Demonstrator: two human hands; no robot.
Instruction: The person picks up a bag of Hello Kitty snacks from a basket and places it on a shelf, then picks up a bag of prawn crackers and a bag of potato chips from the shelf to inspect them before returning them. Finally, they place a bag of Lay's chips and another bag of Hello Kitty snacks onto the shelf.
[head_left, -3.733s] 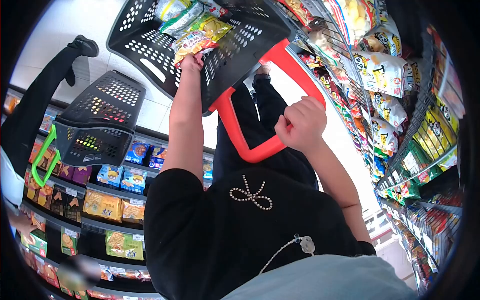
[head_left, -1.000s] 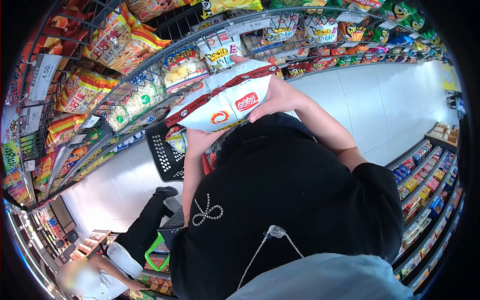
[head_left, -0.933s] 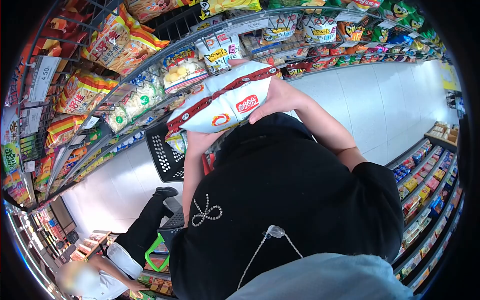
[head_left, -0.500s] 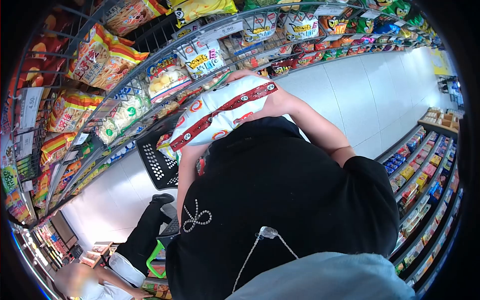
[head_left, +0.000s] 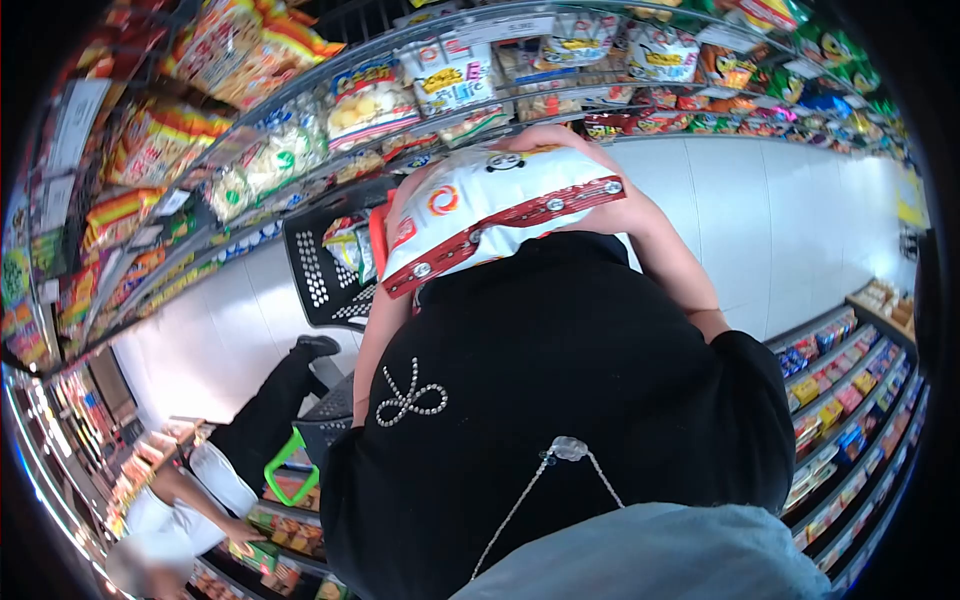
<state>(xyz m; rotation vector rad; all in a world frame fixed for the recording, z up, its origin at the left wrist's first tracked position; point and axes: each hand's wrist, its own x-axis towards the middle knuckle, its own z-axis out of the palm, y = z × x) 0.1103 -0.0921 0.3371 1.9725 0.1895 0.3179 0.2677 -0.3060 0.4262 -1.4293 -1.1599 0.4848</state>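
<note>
A white snack bag [head_left: 480,195] with a dark red band along its near edge is held in front of my chest, between both hands. My right hand [head_left: 605,215] grips its right end, fingers partly behind it. At the left end, my left hand [head_left: 403,188] is mostly hidden behind the bag; a little skin shows at its edge. Just left of the bag is a black perforated basket [head_left: 308,265] with a red part [head_left: 378,235] and a colourful packet [head_left: 350,245] inside.
Shelves of snack bags [head_left: 365,105] curve across the top and left. More shelves of small packets [head_left: 850,400] stand at the right. At the lower left, another person [head_left: 215,480] reaches toward a green box [head_left: 258,553]. A green handle [head_left: 283,472] is nearby.
The bag has tilted and shifted right in my hands, now showing a panda face on its front. More of the basket's packet shows. The other person's hand is now at a green box.
</note>
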